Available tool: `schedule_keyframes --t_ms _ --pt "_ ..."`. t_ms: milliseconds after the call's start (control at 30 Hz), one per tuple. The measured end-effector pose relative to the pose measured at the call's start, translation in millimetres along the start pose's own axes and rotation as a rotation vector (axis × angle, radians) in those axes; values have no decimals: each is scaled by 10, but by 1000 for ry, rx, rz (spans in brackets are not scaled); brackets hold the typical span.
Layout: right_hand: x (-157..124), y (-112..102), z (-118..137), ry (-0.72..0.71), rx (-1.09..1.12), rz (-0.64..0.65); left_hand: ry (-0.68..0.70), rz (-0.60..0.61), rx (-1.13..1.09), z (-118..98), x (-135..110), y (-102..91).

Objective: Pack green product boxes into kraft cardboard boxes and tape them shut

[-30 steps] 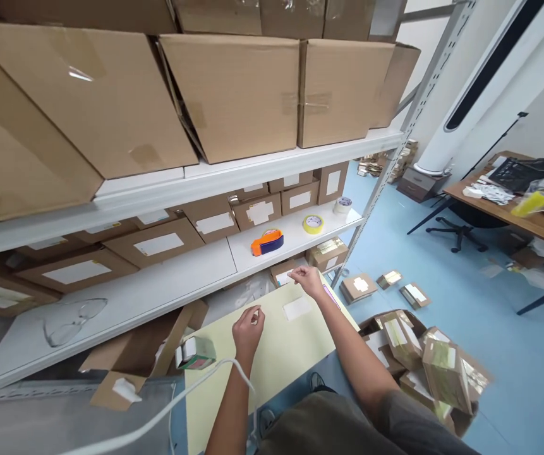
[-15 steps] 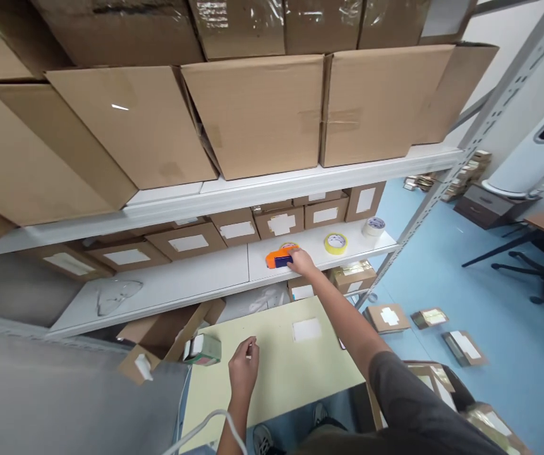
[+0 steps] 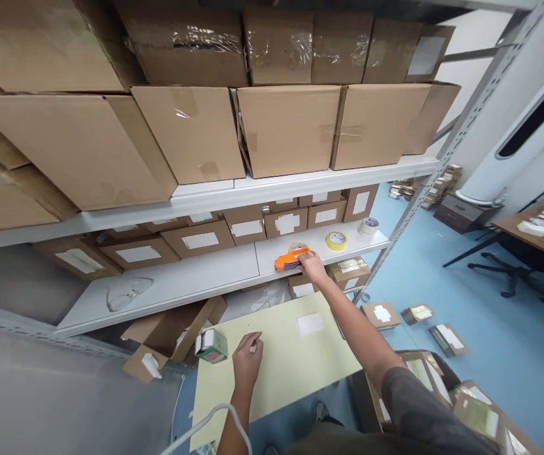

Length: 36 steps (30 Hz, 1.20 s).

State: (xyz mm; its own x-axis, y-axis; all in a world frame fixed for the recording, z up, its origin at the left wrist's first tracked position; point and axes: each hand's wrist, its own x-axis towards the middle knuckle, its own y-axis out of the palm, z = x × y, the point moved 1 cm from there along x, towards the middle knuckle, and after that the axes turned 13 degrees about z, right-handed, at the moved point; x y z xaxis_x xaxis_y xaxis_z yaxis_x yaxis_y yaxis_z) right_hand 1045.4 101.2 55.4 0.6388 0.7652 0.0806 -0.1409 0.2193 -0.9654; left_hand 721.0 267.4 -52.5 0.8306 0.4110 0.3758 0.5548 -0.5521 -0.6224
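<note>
My right hand [image 3: 312, 265] reaches to the white shelf with its fingers wrapped round one end of an orange-and-blue tape dispenser [image 3: 287, 260]. The dispenser is at the shelf's front edge, and a yellow-rimmed roll shows partly behind it. My left hand [image 3: 247, 361] hovers over the pale yellow table [image 3: 281, 379], fingers curled and closed; whatever they may hold is hidden. To its left is a small green-and-white box [image 3: 211, 345]. A white paper slip [image 3: 309, 324] lies on the table between my two arms.
A yellow tape roll [image 3: 337, 240] and a white tape roll [image 3: 369, 226] are farther right on the shelf; clear glasses [image 3: 129, 294] lie left. Large cartons [image 3: 290, 129] fill the shelf above. An open carton [image 3: 167, 338] is beside the table. A white cable [image 3: 219, 407] crosses my left forearm.
My head view has shifted, showing more of the upper cartons. The dispenser has turned slightly in my right hand, near the same place on the shelf. My left hand stays closed above the table.
</note>
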Motion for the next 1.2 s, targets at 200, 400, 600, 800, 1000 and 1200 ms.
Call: schedule_keyframes --t_ms 200,400,600,800,1000,1200 --pt "-871 296 360 56 -39 -23 -45 92 -181 182 -207 -18" --pt "-1779 1077 673 263 -55 137 -249 257 -367 346 -611 3" --pt "-2305 1774 752 428 -54 356 -436 217 -447 360 -955 -148" --pt "-2469 2256 528 477 -1 513 -469 126 -346 234 -1157 -339" --pt "-2531 2595 180 425 36 545 -476 67 -176 -23 -1384 -393" --pt "-2544 2824 -78 455 110 572 -577 1 -58 -213 -1726 -260"
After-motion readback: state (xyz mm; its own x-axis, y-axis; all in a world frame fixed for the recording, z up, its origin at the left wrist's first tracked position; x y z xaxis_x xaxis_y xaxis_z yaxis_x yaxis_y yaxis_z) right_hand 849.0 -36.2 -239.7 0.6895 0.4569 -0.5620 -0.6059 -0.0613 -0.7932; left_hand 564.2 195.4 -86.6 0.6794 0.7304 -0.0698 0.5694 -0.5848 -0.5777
